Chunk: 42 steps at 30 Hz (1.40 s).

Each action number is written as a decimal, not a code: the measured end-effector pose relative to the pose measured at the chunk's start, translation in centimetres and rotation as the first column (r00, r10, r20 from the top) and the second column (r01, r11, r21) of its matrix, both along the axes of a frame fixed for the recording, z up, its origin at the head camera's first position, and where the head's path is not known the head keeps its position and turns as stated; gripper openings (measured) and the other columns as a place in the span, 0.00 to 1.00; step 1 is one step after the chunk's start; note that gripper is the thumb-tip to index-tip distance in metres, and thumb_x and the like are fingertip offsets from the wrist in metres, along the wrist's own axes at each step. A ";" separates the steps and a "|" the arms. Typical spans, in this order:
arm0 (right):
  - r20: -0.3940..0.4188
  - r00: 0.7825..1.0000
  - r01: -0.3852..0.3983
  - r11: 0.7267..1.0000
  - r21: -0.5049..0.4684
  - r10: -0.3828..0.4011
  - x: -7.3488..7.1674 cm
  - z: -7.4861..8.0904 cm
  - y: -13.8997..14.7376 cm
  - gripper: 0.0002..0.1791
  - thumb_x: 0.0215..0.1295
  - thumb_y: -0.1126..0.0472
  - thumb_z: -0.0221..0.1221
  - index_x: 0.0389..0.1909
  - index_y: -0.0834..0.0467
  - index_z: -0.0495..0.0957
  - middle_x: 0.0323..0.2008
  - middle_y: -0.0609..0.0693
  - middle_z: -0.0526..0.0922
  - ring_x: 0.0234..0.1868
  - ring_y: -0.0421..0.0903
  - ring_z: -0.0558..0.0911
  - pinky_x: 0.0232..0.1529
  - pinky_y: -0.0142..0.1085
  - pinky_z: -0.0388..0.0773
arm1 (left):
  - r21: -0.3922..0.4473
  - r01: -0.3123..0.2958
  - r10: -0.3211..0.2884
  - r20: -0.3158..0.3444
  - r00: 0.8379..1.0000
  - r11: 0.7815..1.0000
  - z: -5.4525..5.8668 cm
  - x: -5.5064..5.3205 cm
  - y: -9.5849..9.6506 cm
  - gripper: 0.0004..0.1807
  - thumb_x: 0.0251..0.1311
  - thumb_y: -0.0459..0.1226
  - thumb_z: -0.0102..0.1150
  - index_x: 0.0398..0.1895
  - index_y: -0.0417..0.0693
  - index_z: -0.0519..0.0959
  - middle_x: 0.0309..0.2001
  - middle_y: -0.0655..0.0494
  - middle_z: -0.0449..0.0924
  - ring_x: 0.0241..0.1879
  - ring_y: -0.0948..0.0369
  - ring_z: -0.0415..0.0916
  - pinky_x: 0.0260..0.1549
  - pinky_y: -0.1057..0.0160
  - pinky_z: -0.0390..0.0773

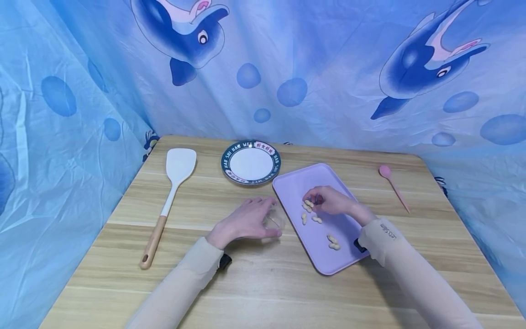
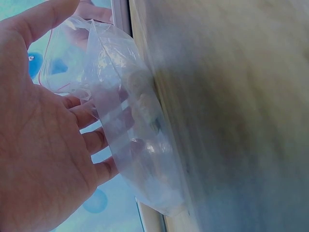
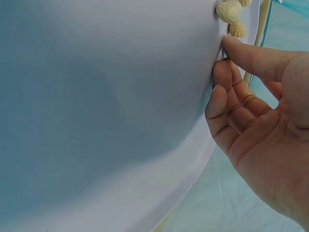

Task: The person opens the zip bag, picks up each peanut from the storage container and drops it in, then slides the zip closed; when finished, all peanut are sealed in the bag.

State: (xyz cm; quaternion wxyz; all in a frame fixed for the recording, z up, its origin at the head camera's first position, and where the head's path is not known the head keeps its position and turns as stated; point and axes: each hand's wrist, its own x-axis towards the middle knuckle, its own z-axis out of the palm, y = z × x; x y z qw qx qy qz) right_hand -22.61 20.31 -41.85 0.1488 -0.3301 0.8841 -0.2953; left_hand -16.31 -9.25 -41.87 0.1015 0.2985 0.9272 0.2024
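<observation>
My left hand (image 1: 255,219) holds a clear plastic zip bag (image 2: 140,130) on the table, thumb on one side and fingers round the other. Pale lumps show dimly through the bag's film, their kind unclear. Over the lilac tray (image 1: 300,183), my right hand (image 1: 330,201) reaches down with fingers bent, its tips beside some unshelled peanuts (image 1: 308,205). In the right wrist view a small gap lies between thumb and forefinger, and peanuts (image 3: 229,10) sit just beyond the thumb tip. More peanuts (image 1: 334,242) lie nearer the tray's front end.
A white spatula (image 1: 174,180) with a wooden handle lies at the left. Behind the hands is a round plate (image 1: 250,162) with a dark patterned rim. To the right of the tray lies a pink spoon (image 1: 385,172). Blue dolphin-print curtains (image 1: 328,68) border the table (image 1: 279,292).
</observation>
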 end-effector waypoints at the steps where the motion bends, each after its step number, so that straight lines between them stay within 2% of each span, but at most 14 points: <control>1: -0.006 1.000 0.001 1.000 -0.007 -0.001 0.0 0.1 0.0 0.18 0.56 0.76 0.65 0.49 0.65 0.82 0.33 0.53 0.78 0.32 0.45 0.74 0.37 0.36 0.73 | 0.002 0.002 -0.002 0.000 1.000 1.000 0.0 0.0 0.0 0.48 0.52 0.64 0.65 0.69 0.48 0.65 0.64 0.53 0.74 0.64 0.52 0.68 0.66 0.46 0.62; 7: -0.045 0.999 -0.010 0.999 -0.054 0.008 0.2 0.7 0.1 0.17 0.55 0.77 0.66 0.48 0.68 0.81 0.33 0.54 0.80 0.32 0.46 0.78 0.37 0.39 0.78 | 0.010 0.008 -0.008 -0.009 1.000 1.000 -0.1 0.0 0.0 0.47 0.52 0.64 0.66 0.69 0.47 0.66 0.62 0.53 0.76 0.62 0.54 0.69 0.65 0.46 0.63; 12: -0.059 0.998 -0.007 0.998 -0.057 0.003 0.5 1.5 -0.3 0.17 0.56 0.76 0.66 0.49 0.68 0.81 0.33 0.52 0.80 0.33 0.46 0.79 0.38 0.40 0.79 | 0.005 0.007 -0.007 -0.015 1.000 1.000 -0.2 0.0 0.0 0.47 0.52 0.64 0.66 0.69 0.48 0.66 0.61 0.54 0.76 0.61 0.54 0.70 0.65 0.46 0.63; 23: -0.041 0.999 0.015 0.996 -0.093 -0.019 2.4 3.2 -2.4 0.18 0.55 0.73 0.69 0.48 0.67 0.81 0.31 0.49 0.80 0.31 0.46 0.78 0.33 0.34 0.77 | 0.003 0.017 -0.017 -0.030 0.999 1.000 -0.2 0.0 -0.1 0.48 0.51 0.65 0.65 0.68 0.47 0.66 0.63 0.53 0.75 0.62 0.53 0.69 0.65 0.47 0.64; 28: 0.005 0.999 0.041 0.994 -0.097 -0.040 3.3 3.7 -3.7 0.18 0.56 0.72 0.69 0.49 0.67 0.81 0.31 0.48 0.79 0.31 0.46 0.78 0.33 0.34 0.77 | -0.004 0.020 -0.020 -0.039 0.999 1.000 -0.2 0.0 0.0 0.49 0.50 0.65 0.65 0.69 0.47 0.66 0.62 0.54 0.76 0.61 0.54 0.70 0.65 0.48 0.64; 35: 0.056 0.997 0.057 0.992 -0.115 -0.051 4.2 3.8 -5.2 0.18 0.54 0.72 0.69 0.48 0.68 0.81 0.29 0.47 0.79 0.29 0.43 0.77 0.30 0.33 0.75 | 0.007 0.024 -0.024 -0.036 0.999 1.000 -0.3 0.0 0.0 0.48 0.50 0.65 0.66 0.68 0.47 0.66 0.60 0.54 0.77 0.60 0.54 0.70 0.64 0.48 0.65; 42: 0.022 1.000 0.021 0.989 -0.146 -0.018 4.7 2.9 -6.2 0.17 0.54 0.70 0.70 0.45 0.67 0.81 0.27 0.45 0.78 0.28 0.39 0.76 0.31 0.32 0.77 | -0.007 0.025 -0.025 -0.046 0.999 1.000 -0.3 0.0 0.0 0.48 0.50 0.65 0.65 0.68 0.48 0.66 0.61 0.54 0.76 0.60 0.54 0.71 0.64 0.48 0.65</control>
